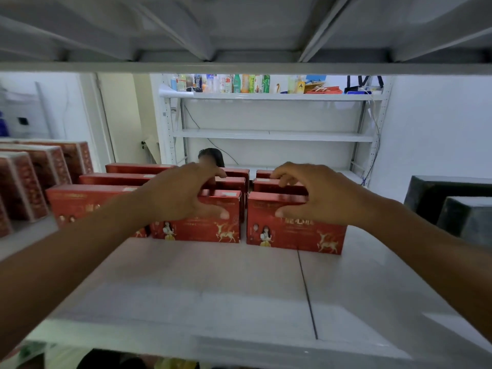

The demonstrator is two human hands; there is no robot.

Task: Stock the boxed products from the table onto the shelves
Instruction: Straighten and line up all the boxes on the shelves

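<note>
Red boxes, upright, gold deer printed; lettering seemingly Chinese.

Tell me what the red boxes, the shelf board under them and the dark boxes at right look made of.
Red boxes: likely printed cardboard with a glossy coat; sharp folded edges, sheen on the fronts.
Shelf board: probably painted metal, smooth pale grey with soft reflections and a thin seam.
Dark boxes: unclear, maybe matte card or plastic; too dim to tell.
</note>
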